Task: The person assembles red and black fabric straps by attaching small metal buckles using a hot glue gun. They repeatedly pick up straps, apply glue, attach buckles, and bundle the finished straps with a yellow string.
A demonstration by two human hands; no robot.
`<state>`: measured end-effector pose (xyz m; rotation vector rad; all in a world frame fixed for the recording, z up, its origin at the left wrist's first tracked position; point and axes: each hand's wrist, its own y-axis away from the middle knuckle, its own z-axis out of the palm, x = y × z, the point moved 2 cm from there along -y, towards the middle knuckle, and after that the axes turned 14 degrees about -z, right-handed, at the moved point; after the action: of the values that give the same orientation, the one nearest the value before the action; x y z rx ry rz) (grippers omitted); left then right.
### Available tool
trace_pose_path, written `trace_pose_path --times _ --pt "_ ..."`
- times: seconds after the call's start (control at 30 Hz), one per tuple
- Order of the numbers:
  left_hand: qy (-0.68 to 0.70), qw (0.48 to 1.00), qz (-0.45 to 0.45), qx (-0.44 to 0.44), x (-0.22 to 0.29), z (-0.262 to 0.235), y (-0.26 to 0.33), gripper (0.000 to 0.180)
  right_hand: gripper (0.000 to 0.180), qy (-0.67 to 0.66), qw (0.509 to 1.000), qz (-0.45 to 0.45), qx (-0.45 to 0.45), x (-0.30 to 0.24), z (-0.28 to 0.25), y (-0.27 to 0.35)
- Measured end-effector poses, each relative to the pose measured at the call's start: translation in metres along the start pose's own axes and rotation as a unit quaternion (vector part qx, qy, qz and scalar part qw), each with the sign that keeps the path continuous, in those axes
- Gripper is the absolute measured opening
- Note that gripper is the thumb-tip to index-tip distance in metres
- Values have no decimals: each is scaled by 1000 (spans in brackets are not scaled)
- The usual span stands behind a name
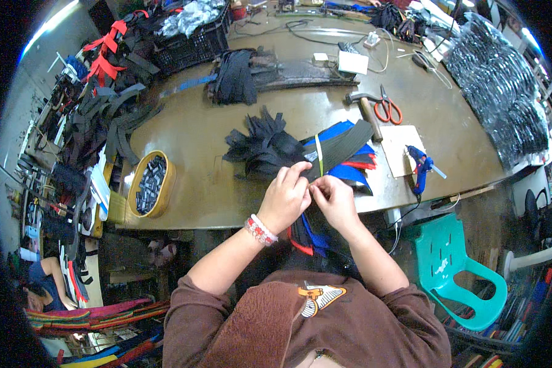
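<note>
My left hand (284,197) and my right hand (337,206) meet at the table's near edge, thumbs and fingers pinched close together. They work at the lower end of a thin yellow-green tie (319,157), which loops over a bundle of dark webbing straps (343,147). What lies exactly between the fingertips is mostly hidden. Blue straps (336,130) and red strap ends (363,162) show beneath the dark ones. To the left, black strap ends (264,147) fan out on the table. Red and blue strap ends (302,239) hang below my hands.
A yellow tub (171,184) of small dark buckles stands left. Right lie a hammer (369,116), red-handled scissors (387,108) and a blue glue gun (419,168) on a board. A green chair (435,245) stands lower right. Another person (50,285) is far left.
</note>
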<state>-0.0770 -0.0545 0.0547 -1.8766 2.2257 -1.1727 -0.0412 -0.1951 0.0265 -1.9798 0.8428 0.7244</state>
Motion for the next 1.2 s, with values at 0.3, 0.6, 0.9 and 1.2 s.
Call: trace_pose_path --times 0.3,0.6,0.9,1.2 --pt "-8 995 -24 -99 2 -13 -9 20 10 -8 1000 -1 -18 -9 -6 -7" --pt "-35 997 6 -68 -11 -4 1 12 10 122 992 -43 3 -5 -6 0" --pt "3 999 -3 -50 -20 -4 5 12 8 151 985 -84 14 0 0 3" --pt "0 998 -43 -48 -16 -3 -1 14 8 87 992 -84 22 3 1 0"
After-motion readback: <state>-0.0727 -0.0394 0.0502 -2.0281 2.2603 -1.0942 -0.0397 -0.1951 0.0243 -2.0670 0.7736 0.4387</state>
